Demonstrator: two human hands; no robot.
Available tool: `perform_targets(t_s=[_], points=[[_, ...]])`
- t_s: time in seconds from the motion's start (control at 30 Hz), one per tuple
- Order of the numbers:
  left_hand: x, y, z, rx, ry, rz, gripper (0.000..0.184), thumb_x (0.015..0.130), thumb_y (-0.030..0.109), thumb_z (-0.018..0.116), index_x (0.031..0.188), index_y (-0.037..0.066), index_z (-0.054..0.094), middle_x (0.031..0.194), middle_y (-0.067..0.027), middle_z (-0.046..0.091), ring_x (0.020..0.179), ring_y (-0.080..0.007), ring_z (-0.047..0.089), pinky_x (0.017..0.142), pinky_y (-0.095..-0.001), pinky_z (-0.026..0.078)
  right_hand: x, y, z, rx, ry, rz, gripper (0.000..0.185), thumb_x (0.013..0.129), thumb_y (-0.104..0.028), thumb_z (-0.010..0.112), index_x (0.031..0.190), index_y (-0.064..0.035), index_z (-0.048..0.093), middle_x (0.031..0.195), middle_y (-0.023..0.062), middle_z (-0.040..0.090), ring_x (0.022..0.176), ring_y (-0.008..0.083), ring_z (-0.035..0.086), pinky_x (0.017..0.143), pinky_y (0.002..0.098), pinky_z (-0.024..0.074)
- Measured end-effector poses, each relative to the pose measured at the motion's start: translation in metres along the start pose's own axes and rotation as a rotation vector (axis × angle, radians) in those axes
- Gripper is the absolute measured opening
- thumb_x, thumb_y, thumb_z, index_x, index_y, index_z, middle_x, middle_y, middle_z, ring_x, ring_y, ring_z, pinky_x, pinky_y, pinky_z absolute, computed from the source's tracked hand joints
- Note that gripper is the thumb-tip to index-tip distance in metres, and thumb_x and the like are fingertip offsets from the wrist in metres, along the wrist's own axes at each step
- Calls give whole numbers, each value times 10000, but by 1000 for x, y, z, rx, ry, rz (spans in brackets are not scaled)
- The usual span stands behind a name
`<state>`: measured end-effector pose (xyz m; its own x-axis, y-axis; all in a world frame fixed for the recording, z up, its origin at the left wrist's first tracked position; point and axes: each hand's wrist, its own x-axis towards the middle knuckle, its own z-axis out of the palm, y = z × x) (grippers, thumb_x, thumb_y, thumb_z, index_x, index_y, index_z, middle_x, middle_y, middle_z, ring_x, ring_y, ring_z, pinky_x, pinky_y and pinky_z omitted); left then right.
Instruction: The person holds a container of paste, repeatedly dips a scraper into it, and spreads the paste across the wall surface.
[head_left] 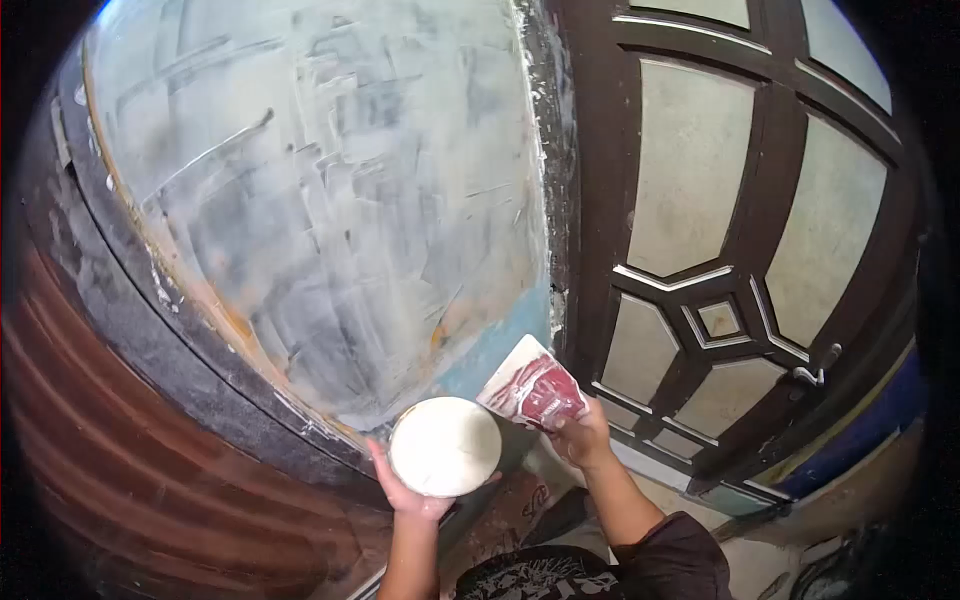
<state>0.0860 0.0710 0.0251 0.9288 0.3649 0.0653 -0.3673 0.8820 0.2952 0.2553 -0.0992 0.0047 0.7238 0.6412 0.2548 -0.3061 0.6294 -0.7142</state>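
Observation:
My left hand (418,500) supports a round white tub (445,447) from beneath and the side, its fingers wrapped about it. The tub's round face is pale and smooth; whether this is a lid or its contents I cannot tell. My right hand (583,437) grips a flat red putty scraper (550,395) smeared with white paste, the broad edge pointing up and left. The scraper is just to the right of the tub, near the lower part of a wall (350,200) coated in streaky grey-white filler. A bare light blue patch (505,345) shows beside it.
A dark brown door (700,270) with pale panels and a metal handle (808,376) stands on the right. At left, a dark frame (200,360) borders the wall, with reddish-brown folded material (150,450) beside it. Pale tiled floor (755,555) shows at lower right.

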Motion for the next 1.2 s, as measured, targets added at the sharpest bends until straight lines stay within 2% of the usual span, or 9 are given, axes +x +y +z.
perform_targets(t_s=[0.07,0.2,0.4,0.63,0.9,0.97,1.03,1.07,1.2], points=[[6,-3,-4,124,88,73,962,919,805,266,1483,41,421,1485,-195,480,1335,-400,485,1105,-572,383,-7,-7,0,-316,-88,-15,467,792,78,539,1252,55,613,1168,109,696,1068,201,665,951,313,495],[9,-6,0,-30,-47,57,916,952,764,268,1473,27,429,1446,-198,514,1283,-391,519,1107,-534,386,-7,-55,45,-802,-492,-242,489,831,103,523,1311,32,586,1315,168,634,1248,250,598,1093,365,441],[9,-6,6,-19,-113,41,939,945,775,257,1457,9,437,1425,-220,521,1284,-399,514,1101,-532,396,3,-51,56,-1596,-1140,-451,832,651,-146,802,1422,-89,495,1468,121,516,1376,305,468,1181,454,331],[11,-5,-3,8,14,60,989,927,806,211,1451,-3,434,1433,-236,503,1283,-410,512,1090,-541,412,3,-44,58,-1584,-1155,-565,759,700,-173,780,1400,-66,506,1426,132,547,1357,316,488,1178,460,331],[16,-9,-5,79,95,92,968,924,810,225,1466,37,438,1447,-206,500,1295,-388,505,1096,-547,399,8,-60,54,-1358,-1024,-385,672,753,25,621,1414,-52,532,1427,177,551,1328,307,531,1153,445,383],[16,-9,-9,24,-13,56,964,917,816,243,1459,49,456,1442,-182,516,1291,-384,511,1090,-549,402,11,-65,54,-1011,-653,-154,606,828,65,591,1425,4,501,1313,174,635,1213,305,618,1097,395,422],[20,-9,-9,-121,-168,-28,965,906,827,263,1451,59,475,1433,-165,531,1287,-378,518,1087,-548,404,16,-45,36,-654,-343,121,392,955,29,544,1345,70,539,1244,157,670,1112,181,634,1019,353,477],[21,-10,-8,75,20,33,958,901,830,274,1449,73,485,1436,-154,535,1290,-375,521,1096,-543,397,22,-38,27,-447,-317,159,408,933,47,564,1338,80,535,1259,174,658,1132,204,633,1019,360,482],[32,-12,-9,113,81,44,962,898,835,264,1454,81,483,1447,-159,527,1302,-376,514,1109,-550,382,40,-18,9,123,-242,222,478,872,102,572,1345,98,502,1282,203,633,1179,269,631,1027,401,494]])
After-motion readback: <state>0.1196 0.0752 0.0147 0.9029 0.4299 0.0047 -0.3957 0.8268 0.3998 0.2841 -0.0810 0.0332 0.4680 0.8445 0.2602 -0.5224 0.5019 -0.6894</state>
